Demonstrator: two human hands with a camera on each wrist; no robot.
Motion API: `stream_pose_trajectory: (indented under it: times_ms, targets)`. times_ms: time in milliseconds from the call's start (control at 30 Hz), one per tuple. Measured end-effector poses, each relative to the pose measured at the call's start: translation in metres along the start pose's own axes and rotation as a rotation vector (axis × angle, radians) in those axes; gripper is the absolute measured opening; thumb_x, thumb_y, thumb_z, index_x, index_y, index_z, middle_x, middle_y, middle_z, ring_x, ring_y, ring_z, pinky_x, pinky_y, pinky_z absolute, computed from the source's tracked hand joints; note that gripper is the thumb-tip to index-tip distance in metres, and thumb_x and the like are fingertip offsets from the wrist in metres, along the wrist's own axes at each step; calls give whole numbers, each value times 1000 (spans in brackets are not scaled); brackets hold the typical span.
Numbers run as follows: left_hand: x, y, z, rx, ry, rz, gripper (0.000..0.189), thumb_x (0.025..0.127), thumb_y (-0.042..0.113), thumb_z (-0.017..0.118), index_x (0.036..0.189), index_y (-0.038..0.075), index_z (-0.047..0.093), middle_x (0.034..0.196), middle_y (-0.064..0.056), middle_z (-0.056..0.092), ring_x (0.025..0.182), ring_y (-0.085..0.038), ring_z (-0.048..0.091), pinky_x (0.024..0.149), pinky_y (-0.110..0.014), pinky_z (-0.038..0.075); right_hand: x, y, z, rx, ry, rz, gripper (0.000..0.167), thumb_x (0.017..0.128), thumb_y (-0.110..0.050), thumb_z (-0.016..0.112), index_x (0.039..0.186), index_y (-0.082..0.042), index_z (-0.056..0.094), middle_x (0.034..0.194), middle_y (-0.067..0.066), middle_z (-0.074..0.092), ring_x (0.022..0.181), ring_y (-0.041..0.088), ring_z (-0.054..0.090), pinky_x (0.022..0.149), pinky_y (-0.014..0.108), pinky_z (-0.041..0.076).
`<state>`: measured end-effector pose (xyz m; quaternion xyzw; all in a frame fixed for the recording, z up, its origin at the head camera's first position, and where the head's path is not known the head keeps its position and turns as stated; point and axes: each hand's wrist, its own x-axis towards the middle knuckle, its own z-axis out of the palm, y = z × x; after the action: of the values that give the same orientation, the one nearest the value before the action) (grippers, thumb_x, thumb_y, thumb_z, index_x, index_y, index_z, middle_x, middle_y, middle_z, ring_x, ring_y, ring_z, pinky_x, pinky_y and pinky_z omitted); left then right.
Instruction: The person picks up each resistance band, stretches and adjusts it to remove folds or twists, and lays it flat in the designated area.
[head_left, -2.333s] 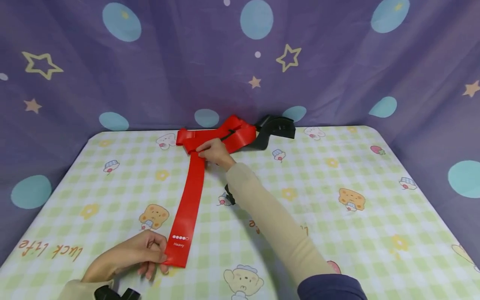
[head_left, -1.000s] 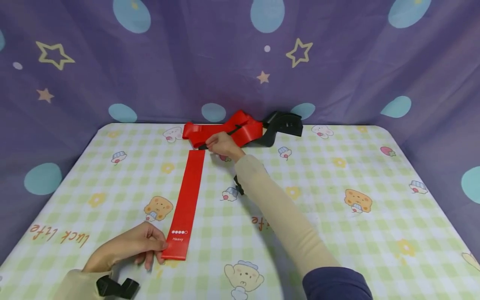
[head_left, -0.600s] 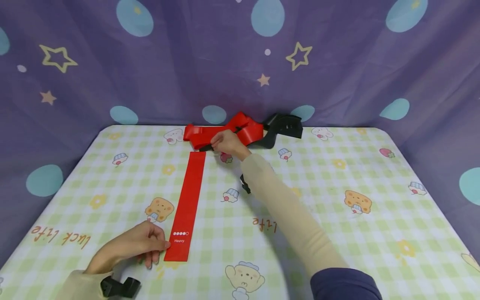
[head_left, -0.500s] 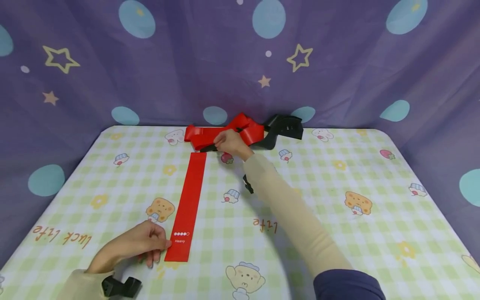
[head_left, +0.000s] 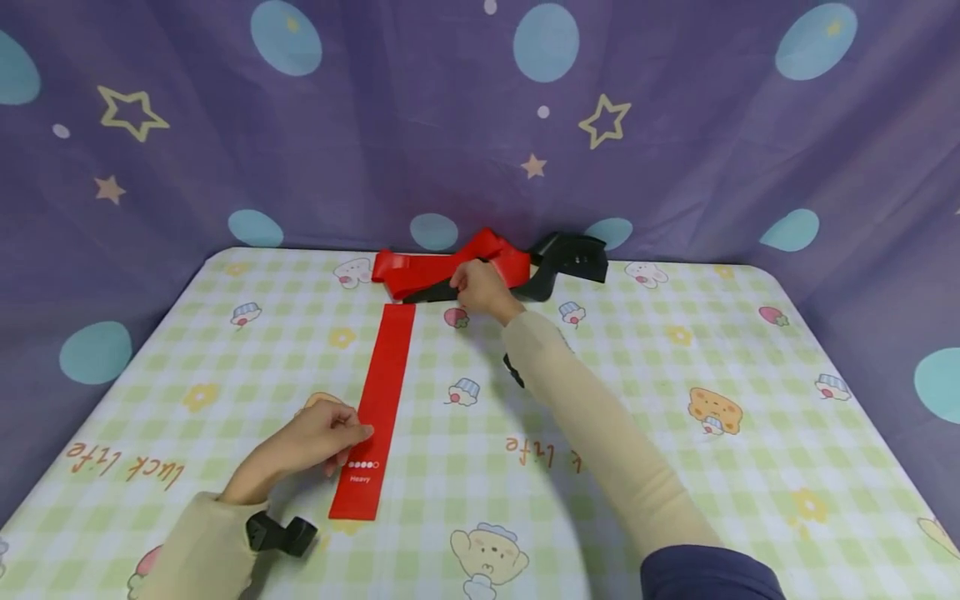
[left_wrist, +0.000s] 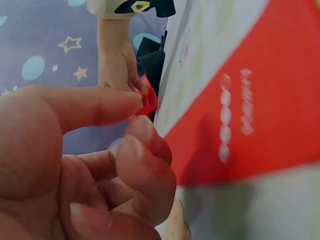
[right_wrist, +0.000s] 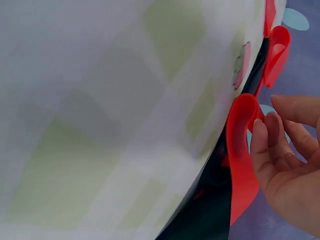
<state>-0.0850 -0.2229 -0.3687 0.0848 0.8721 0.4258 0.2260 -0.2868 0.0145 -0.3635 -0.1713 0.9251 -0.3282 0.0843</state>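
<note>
A red resistance band (head_left: 378, 379) marked "Heavy" lies flat, running away from me left of the table's middle. My left hand (head_left: 321, 435) is over its left edge near the white dots, fingers loosely bent and holding nothing in the left wrist view. Beyond the band's far end, another red band (head_left: 420, 271) lies looped and tangled with a black band (head_left: 573, 257) at the back edge. My right hand (head_left: 483, 287) reaches to this pile. In the right wrist view, its loosely bent fingers (right_wrist: 260, 145) are beside a red loop, with no grip visible; contact is unclear.
A green-checked cloth (head_left: 630, 500) with cartoon prints covers the table. Close behind its back edge hangs a purple curtain (head_left: 450, 150) with stars and blue ovals. Both wrists carry small black devices.
My right hand has moved right from the flat band's far end to the pile, uncovering more black band. My left hand has let go of the near end and moved forward along the band.
</note>
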Motion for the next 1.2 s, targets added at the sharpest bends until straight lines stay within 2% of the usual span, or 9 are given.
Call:
stream_pose_trajectory:
  times_ms: [100, 200, 367, 467, 633, 733, 833, 967, 1200]
  targets:
    - [9, 10, 2, 34, 32, -45, 29, 91, 20, 60, 70, 3, 53, 53, -2, 50, 43, -13, 49, 45, -26, 44, 0, 3, -1, -71, 9, -11, 25, 80, 3, 58, 104, 0, 66, 103, 12, 67, 92, 24, 60, 82, 31, 53]
    - [17, 20, 2, 48, 31, -89, 26, 92, 23, 59, 73, 5, 54, 56, -2, 53, 46, -14, 50, 47, -26, 42, -1, 6, -1, -101, 27, 9, 25, 82, 0, 59, 106, -1, 65, 104, 11, 67, 91, 24, 59, 82, 33, 53]
    - [30, 32, 4, 37, 4, -51, 25, 93, 20, 57, 76, 1, 54, 58, -5, 54, 48, -15, 51, 50, -27, 42, -4, 11, -4, -130, 69, 59, 24, 85, -5, 60, 110, -4, 62, 108, 10, 63, 95, 23, 56, 84, 36, 52]
    - [39, 36, 5, 48, 6, -71, 24, 93, 21, 57, 78, 2, 55, 60, -5, 56, 49, -15, 51, 48, -25, 40, -6, 11, -5, -138, 100, 70, 25, 86, -7, 61, 111, -3, 59, 111, 12, 58, 100, 25, 53, 87, 37, 51]
    - [61, 45, 3, 56, 36, -104, 21, 94, 23, 57, 84, 4, 55, 67, -7, 60, 53, -18, 53, 47, -24, 38, -6, 10, -5, -140, 145, 118, 38, 85, -12, 65, 118, -3, 49, 118, 14, 50, 103, 27, 53, 90, 38, 49]
    - [76, 53, -1, 63, 63, -77, 19, 94, 22, 56, 90, 4, 56, 73, -11, 62, 57, -20, 56, 49, -25, 41, -5, 10, -5, -136, 149, 123, 41, 86, -12, 65, 123, -3, 48, 120, 14, 52, 102, 27, 54, 92, 37, 49]
    - [91, 61, -5, 72, 107, -28, 18, 92, 20, 56, 97, 3, 56, 77, -13, 62, 59, -23, 57, 50, -26, 44, -5, 12, -5, -115, 137, 108, 36, 86, -9, 63, 120, -3, 53, 108, 13, 60, 93, 25, 55, 85, 35, 51]
    - [112, 69, -6, 75, 200, 28, 25, 89, 17, 57, 108, 0, 54, 84, -12, 60, 66, -25, 57, 58, -25, 45, -7, 15, -5, -72, 134, 117, 27, 85, -6, 61, 112, -5, 59, 88, 10, 63, 78, 22, 55, 67, 31, 48]
    - [142, 76, -7, 31, 388, 91, 40, 84, 8, 56, 121, -3, 49, 116, -21, 58, 105, -32, 57, 91, -40, 48, -11, 13, -3, -7, 148, 98, 17, 84, -9, 63, 101, -8, 66, 90, 8, 68, 74, 22, 58, 64, 28, 48]
